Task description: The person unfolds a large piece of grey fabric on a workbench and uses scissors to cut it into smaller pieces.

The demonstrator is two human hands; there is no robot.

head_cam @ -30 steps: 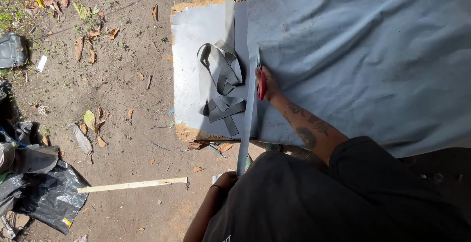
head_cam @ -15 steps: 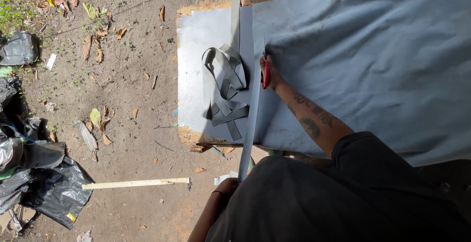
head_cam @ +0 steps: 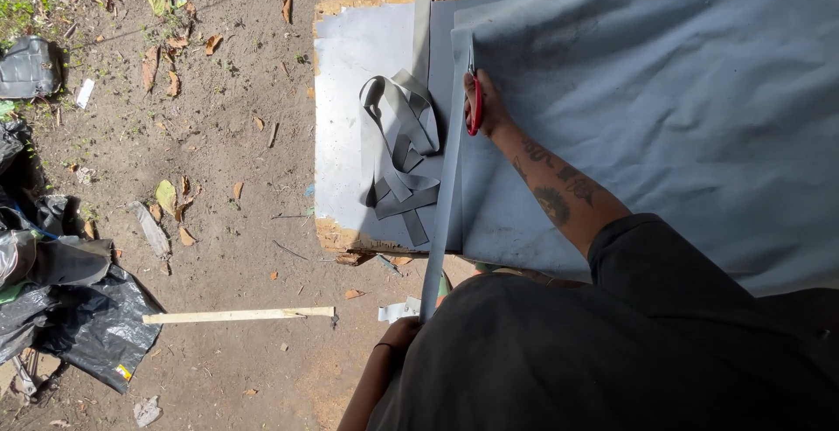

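Your right hand [head_cam: 486, 103] is closed around the red-handled scissors [head_cam: 473, 106], with the fingers through the handles; the hand rests on the big grey sheet [head_cam: 664, 107] near its left edge. The scissors lie with their long axis toward 12 o'clock, and the tips point away from you along the cut line. Your left hand [head_cam: 400, 333] is at 6 o'clock, low beside your body, and it pinches the near end of the long grey strip [head_cam: 447, 204]. How far its fingers are closed I cannot tell, because your dark clothing hides most of it. The strip is narrow and runs from your left hand up toward 12 o'clock, to the scissors, along the edge of the sheet. The sheet covers the counter [head_cam: 345, 99], a flat board with chipped edges. At 9 o'clock from the scissors lies a loose pile of cut strips [head_cam: 398, 147] on the board.
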